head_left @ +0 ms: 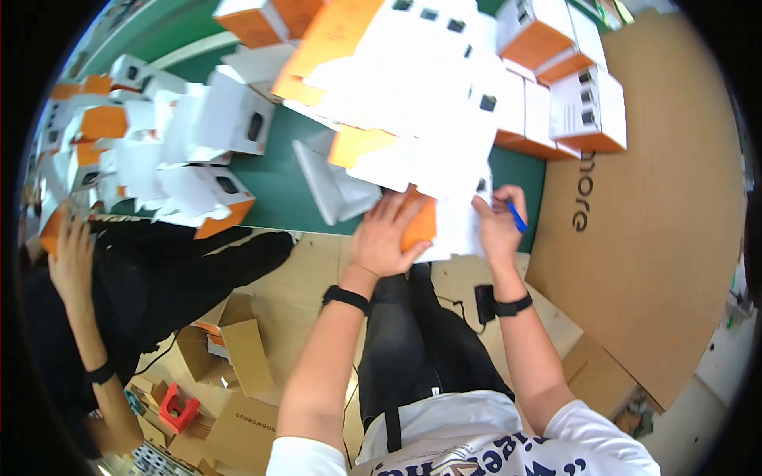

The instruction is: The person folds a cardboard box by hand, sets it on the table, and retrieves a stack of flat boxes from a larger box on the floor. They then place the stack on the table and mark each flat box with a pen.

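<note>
A white and orange carton is at the near table edge, in front of a large heap of flattened cartons. My left hand grips its left side, with the fingers over the orange panel and the thumb along the near edge. Curled beside the carton's right side, my right hand holds a blue pen; whether its fingertips touch the carton I cannot tell. Just left of the heap lies an opened white box with its flaps spread.
Closed white and orange boxes stand at the back right, beside a tall brown cardboard sheet. More cartons crowd the green table's left end. A co-worker's hand is there too. Open brown boxes sit on the floor.
</note>
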Available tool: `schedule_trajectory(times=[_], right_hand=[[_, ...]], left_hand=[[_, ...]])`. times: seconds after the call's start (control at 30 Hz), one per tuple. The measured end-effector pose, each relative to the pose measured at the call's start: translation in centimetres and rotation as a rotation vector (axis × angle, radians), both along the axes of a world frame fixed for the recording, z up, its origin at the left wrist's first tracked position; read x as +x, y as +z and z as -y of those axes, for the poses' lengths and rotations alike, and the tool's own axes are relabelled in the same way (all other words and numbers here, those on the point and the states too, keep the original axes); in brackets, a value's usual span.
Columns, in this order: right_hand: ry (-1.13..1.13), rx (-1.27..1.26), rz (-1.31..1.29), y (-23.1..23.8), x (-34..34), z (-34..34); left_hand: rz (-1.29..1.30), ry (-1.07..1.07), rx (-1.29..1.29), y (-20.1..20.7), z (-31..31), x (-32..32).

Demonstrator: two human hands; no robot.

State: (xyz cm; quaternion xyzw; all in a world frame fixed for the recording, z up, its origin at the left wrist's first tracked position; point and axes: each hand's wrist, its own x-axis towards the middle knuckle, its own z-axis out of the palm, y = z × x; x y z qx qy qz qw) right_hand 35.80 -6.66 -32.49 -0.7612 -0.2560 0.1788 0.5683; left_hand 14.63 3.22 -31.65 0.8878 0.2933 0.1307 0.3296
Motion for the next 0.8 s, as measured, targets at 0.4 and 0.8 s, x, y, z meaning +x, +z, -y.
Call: schedule_trajectory(times=[0.4, 0.8], right_hand=[[0.226, -0.058, -0.44, 18.4, -0.1, 11.4], [0.274, 0.029, -0.134, 16.6, 1.4, -4.2]], left_hand=[[0.028, 0.086, 0.043, 0.4, 0.1, -0.9], [0.095, -0.016, 0.249, -0.9, -2.0, -1.3]])
